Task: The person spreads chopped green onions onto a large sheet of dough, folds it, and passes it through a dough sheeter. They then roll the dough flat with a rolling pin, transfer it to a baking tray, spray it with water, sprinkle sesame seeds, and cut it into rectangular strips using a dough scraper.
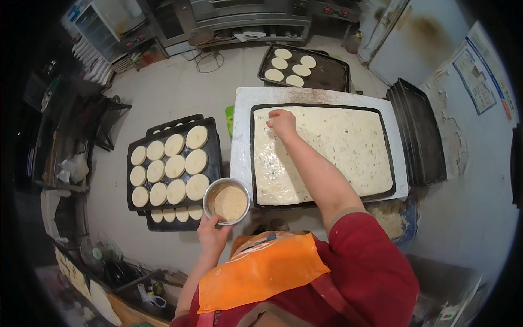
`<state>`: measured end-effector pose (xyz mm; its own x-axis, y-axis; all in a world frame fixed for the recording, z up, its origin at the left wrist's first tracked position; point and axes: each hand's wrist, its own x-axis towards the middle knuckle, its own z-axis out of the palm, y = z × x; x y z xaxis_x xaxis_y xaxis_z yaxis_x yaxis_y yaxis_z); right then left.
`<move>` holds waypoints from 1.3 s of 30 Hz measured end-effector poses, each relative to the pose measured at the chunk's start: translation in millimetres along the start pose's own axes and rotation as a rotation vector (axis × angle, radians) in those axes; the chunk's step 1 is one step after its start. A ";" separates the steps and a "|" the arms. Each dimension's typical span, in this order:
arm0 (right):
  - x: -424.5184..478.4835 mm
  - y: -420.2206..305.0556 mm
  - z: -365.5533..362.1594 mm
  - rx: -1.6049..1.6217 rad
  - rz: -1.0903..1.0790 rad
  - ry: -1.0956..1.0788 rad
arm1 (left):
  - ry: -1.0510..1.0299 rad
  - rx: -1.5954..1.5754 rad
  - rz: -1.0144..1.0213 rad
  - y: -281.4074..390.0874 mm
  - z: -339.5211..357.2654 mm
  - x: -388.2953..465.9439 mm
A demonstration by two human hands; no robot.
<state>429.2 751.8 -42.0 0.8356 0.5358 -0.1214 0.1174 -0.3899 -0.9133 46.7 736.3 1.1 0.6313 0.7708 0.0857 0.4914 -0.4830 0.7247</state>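
My left hand [213,236] grips the rim of a round metal bowl [207,196] that holds pale tan grains, probably sesame seeds [231,203]. My right hand [282,123] is over the upper left part of a wide sheet of dough [347,151] flecked with green bits. Its fingers are curled; whether they hold any grains cannot be told. The dough fills a black rectangular baking tray [324,106], which lies on a white tabletop [241,135]. Part of the dough at the left looks shiny.
Left of the table, a stack of dark trays [135,204] bears round flat dough pieces [175,166]. Beyond the table lies another tray [333,73] with several rounds. Empty black trays [423,135] stand against the right wall. A wire-legged stool [202,39] and a deck oven [245,20] are farther back.
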 end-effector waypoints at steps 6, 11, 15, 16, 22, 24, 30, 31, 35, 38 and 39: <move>-84.7 42.6 -8.4 -0.086 0.247 -0.422 | -0.053 -0.027 0.035 -12.8 -7.9 41.8; -134.5 131.2 -143.9 0.047 0.446 -0.012 | -0.183 -0.103 0.054 -4.3 -5.8 77.1; -140.0 125.9 -207.2 -0.384 0.114 0.691 | -0.253 -0.054 0.285 13.0 17.7 98.7; -139.6 98.9 -199.3 -0.102 0.153 0.607 | -0.331 -0.056 0.305 25.0 24.1 104.3; -155.4 9.0 -74.5 -0.366 -0.232 -0.216 | -0.469 0.020 0.614 93.0 74.9 120.2; -151.7 8.4 -72.7 -0.342 -0.196 -0.295 | -0.443 0.021 0.645 102.8 81.2 122.9; -138.0 62.8 -152.5 0.609 0.220 0.572 | -0.397 0.015 0.508 87.1 77.5 122.9; -139.2 78.6 -145.2 0.454 0.316 0.448 | -0.377 0.010 0.510 85.2 76.1 123.0; -147.7 91.9 -106.4 0.415 0.365 0.174 | -0.353 0.057 0.496 80.0 67.8 122.2; -118.9 34.9 -123.8 0.368 0.170 0.443 | -0.408 0.055 0.409 79.2 63.3 121.0; -114.1 37.2 -127.9 0.424 0.117 0.472 | -0.413 0.049 0.424 81.6 64.6 121.9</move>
<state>406.9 580.3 -12.4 0.9875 0.0827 -0.1340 -0.1308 -0.0440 -0.9904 202.5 764.0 26.5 0.9548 0.2861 0.0805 0.1667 -0.7398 0.6519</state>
